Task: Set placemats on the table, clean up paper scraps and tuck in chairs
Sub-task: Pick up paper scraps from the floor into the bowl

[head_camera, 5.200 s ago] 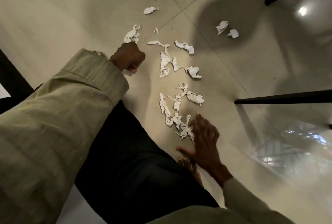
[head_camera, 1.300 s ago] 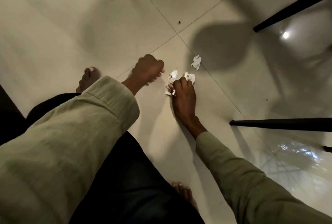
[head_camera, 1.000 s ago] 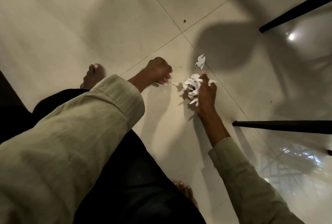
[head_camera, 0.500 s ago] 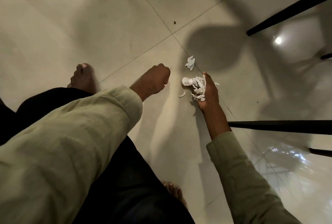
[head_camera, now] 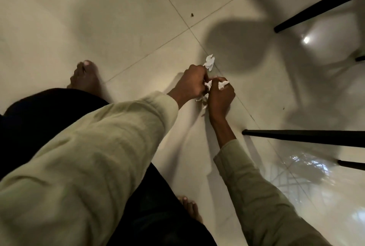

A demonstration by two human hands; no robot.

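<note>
While the person crouches over the tiled floor (head_camera: 122,34), both hands meet low over one spot. The left hand (head_camera: 190,83) is curled into a fist, its grip closed on paper scraps (head_camera: 207,84) that show white at the knuckles. The right hand (head_camera: 221,95) is pressed against it, its grip likewise closed on the same bundle, with white tufts poking out above and below the fingers. It looks as though the handful is being passed or squeezed together between the two hands.

One loose scrap (head_camera: 209,62) lies on the floor just beyond the left knuckles, beside the tile joint; it is not held by either hand.

The risk from here is spillage. The pieces are small, light and crumpled, and several hang out under the right hand, so if either grip loosens during the transfer, bits could drop back to the floor. The loose scrap sits at the edge of a dark shadow and could be missed. Black chair legs (head_camera: 304,137) stand close on the right, so a hasty rise could knock an elbow against them and jar the handful.

No placemats or tabletop are in view, so those parts of the task cannot be judged.
</note>
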